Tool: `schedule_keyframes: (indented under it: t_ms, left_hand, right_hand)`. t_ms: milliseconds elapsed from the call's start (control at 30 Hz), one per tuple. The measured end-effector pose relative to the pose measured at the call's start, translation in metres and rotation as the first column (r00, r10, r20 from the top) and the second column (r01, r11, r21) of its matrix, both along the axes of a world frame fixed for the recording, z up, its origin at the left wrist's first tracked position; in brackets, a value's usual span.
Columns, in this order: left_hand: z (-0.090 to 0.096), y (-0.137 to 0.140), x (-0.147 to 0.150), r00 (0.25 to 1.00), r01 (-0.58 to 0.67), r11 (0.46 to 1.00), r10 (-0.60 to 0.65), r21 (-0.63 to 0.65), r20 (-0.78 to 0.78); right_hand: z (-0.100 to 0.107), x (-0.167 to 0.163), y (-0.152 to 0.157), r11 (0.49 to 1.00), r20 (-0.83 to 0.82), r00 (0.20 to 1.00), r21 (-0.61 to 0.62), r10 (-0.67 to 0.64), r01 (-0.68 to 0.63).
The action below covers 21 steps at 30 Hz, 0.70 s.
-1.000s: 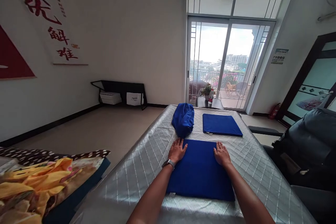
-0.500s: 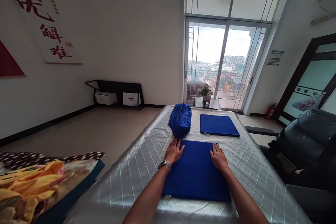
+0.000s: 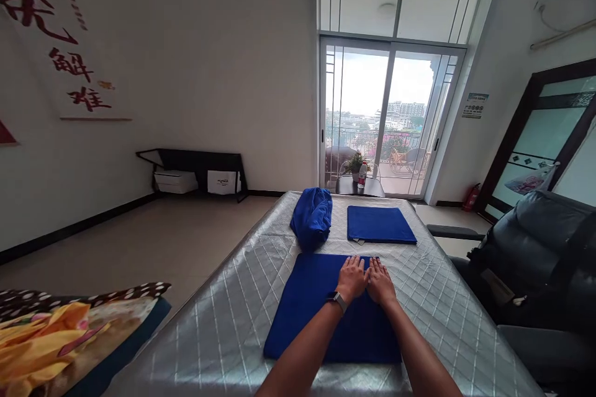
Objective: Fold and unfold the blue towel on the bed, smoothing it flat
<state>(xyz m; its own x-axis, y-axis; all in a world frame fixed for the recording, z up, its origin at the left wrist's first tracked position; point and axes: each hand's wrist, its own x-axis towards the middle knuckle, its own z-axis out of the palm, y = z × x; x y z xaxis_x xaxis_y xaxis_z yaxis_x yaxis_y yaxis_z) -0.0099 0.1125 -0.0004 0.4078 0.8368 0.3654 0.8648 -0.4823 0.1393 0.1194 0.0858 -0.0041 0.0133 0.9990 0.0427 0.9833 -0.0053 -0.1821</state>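
Observation:
A folded blue cloth [image 3: 307,310] lies flat on the silver quilted table cover [image 3: 223,316] in front of me. My left hand [image 3: 352,276], with a watch at the wrist, rests palm down on its far right part, fingers stretched forward. Beside it, thumbs close together, my right hand [image 3: 381,281] lies flat along the cloth's right edge. Both hands press on the cloth without gripping it. Just beyond sits a bunched blue cloth [image 3: 313,217], and to its right another folded blue cloth [image 3: 380,224] lies flat.
At the left is a patterned bedding pile [image 3: 69,341]. A dark armchair [image 3: 535,248] stands along the right side. Past the table's far end are a small table [image 3: 347,186] with a plant [image 3: 356,164] and a bottle [image 3: 362,175], before a glass sliding door [image 3: 354,93].
My left hand has moved right across the folded cloth, from its left edge to beside my right hand. The right hand stays at the right edge. The view has shifted slightly.

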Motion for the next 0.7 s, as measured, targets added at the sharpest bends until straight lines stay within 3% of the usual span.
schedule_keyframes:
  t_ms: [100, 200, 333, 600, 700]
  left_hand:
    - [-0.009, 0.000, 0.021, 0.992, 0.117, 0.993, -0.117, 0.000, 0.045]
    - [-0.016, 0.004, 0.009, 0.997, 0.062, 0.997, -0.060, -0.050, 0.053]
    - [-0.019, 0.007, -0.035, 0.996, -0.036, 0.994, 0.044, -0.101, 0.077]
    - [-0.020, 0.013, -0.155, 0.960, -0.271, 0.954, 0.277, -0.129, 0.034]
    - [-0.022, 0.016, -0.178, 0.940, -0.337, 0.932, 0.341, -0.132, 0.014]
  right_hand:
    - [-0.001, 0.003, -0.001, 0.999, 0.015, 0.999, -0.001, 0.035, -0.035]
    - [-0.001, 0.003, 0.001, 1.000, 0.005, 1.000, -0.002, 0.026, -0.026]
    - [-0.002, 0.000, 0.006, 1.000, -0.015, 1.000, -0.001, -0.015, 0.015]
    - [-0.005, 0.000, 0.008, 1.000, -0.025, 0.999, 0.010, -0.022, 0.022]
    - [-0.005, 0.000, 0.008, 1.000, -0.015, 1.000, 0.005, -0.021, 0.021]
